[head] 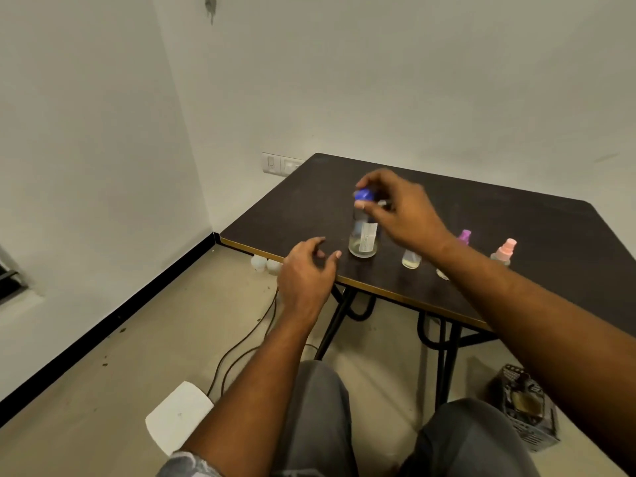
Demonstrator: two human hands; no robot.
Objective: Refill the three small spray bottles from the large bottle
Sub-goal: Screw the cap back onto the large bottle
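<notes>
A large clear bottle (363,237) with a white label stands upright near the front edge of the dark table (516,215). My right hand (399,208) pinches its blue cap (364,194) from above. My left hand (306,270) hovers just left of the bottle with loosely curled fingers, holding nothing. To the right stand three small spray bottles: a clear one without a top (411,259), one with a purple sprayer (463,236) mostly hidden behind my right forearm, and one with a pink sprayer (504,252).
The table stands in a room corner, close to the white walls. Wall sockets (279,164) sit behind its far left corner. Cables (241,349) run across the floor, a white sheet (179,416) lies by my left arm, and a dark crate (528,406) sits under the table's right.
</notes>
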